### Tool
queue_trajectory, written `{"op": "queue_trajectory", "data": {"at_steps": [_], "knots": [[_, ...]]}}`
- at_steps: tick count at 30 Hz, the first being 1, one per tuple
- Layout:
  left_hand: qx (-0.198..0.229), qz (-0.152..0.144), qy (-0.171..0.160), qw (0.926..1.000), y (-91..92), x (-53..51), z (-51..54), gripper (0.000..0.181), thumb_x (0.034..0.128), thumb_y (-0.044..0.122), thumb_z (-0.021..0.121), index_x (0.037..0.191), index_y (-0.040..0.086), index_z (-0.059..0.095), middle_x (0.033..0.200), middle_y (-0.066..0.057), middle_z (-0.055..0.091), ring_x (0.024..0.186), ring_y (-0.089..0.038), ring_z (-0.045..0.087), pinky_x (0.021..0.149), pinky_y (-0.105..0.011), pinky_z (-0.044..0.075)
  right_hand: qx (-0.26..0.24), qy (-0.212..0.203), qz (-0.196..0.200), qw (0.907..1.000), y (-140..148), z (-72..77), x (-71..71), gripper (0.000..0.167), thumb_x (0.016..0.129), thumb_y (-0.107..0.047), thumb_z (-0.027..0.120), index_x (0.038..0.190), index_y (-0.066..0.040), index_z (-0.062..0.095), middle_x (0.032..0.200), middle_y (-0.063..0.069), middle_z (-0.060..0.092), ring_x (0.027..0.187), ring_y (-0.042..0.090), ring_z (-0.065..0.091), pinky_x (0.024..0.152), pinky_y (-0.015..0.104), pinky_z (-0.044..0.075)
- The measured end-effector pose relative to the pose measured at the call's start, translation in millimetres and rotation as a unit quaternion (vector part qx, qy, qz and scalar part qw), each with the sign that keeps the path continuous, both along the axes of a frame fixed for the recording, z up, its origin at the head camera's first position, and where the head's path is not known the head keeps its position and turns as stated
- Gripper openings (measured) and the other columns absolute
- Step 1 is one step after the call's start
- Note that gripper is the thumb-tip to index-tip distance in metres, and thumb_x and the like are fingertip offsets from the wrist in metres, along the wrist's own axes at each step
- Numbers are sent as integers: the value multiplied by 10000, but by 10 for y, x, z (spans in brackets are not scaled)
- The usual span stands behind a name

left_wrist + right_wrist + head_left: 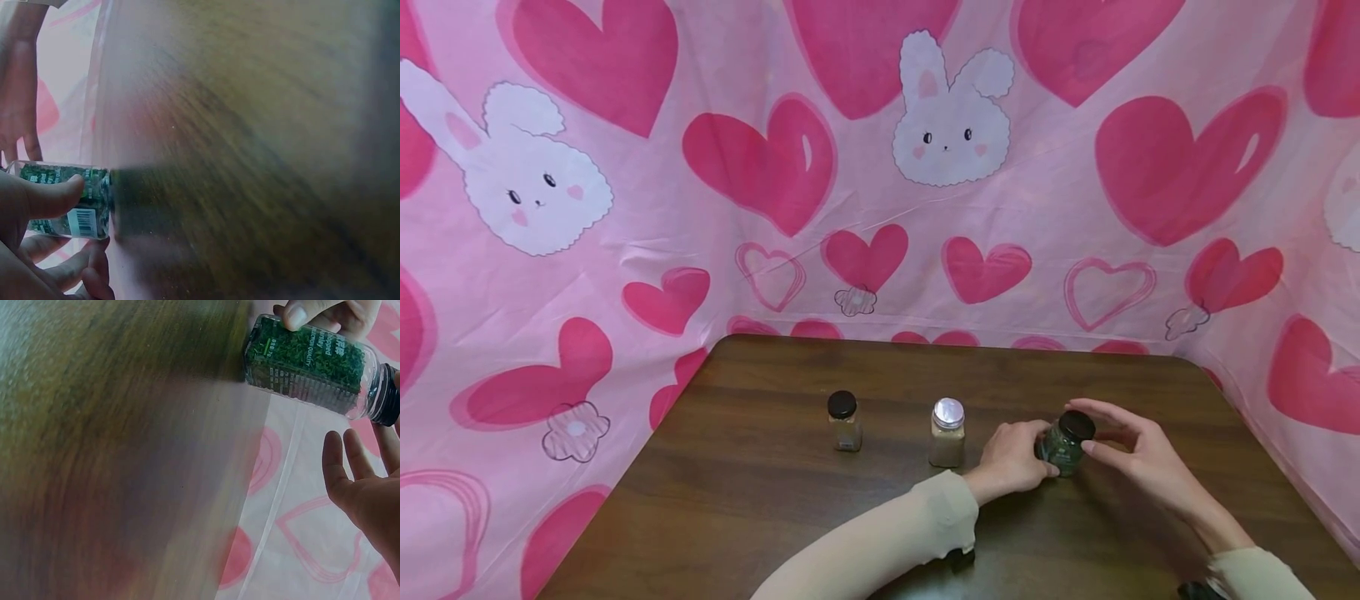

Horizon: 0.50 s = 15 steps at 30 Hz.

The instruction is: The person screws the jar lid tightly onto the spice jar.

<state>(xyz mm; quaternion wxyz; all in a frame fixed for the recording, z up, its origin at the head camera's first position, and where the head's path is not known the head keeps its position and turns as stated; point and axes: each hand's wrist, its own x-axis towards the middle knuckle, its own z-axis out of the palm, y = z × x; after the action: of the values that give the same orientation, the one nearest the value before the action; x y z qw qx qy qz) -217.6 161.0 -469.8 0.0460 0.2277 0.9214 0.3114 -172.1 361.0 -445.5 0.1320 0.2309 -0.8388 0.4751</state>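
Observation:
My left hand [1011,457] grips a clear glass spice jar [1060,457] filled with green dried herb flakes. Its thumb lies across the jar's side in the left wrist view, just above a barcode label [82,222]. White print on the herb jar [306,359] shows in the right wrist view. Thumb and fingers of my right hand [1153,462] pinch the jar's black cap [1077,425], which is on the jar. The base of the jar is at the tabletop; whether it bears fully on it, I cannot tell.
Left of the hands stand a jar with a silvery lid [947,442] and pale contents, and farther left a black-capped jar [846,427]. All are on a dark wooden table [737,500]. Pink heart-and-rabbit cloth [865,183] hangs around its back and sides.

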Motion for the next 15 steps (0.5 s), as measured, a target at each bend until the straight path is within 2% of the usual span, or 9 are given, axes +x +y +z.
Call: {"op": "queue_trajectory", "data": {"at_steps": [5, 15], "knots": [[0, 8, -2, 10000, 5, 1, 3, 505, 814, 282, 941, 1272, 283, 729, 1000, 162, 703, 913, -32, 595, 793, -258, 487, 10, 11, -30, 10000, 2, -2, -9, 463, 936, 79, 729, 1386, 14, 641, 1344, 26, 700, 1149, 16, 629, 871, 207, 512], [-47, 3, 44, 10000, 2, -4, -2, 502, 810, 288, 943, 1265, 293, 732, 975, 176, 697, 896, -31, 589, 775, -247, 478, 41, -239, -212, 9995, 13, -24, -3, 443, 946, 29, 746, 1379, -27, 666, 1331, -106, 689, 1021, 118, 687, 770, 251, 564]]}}
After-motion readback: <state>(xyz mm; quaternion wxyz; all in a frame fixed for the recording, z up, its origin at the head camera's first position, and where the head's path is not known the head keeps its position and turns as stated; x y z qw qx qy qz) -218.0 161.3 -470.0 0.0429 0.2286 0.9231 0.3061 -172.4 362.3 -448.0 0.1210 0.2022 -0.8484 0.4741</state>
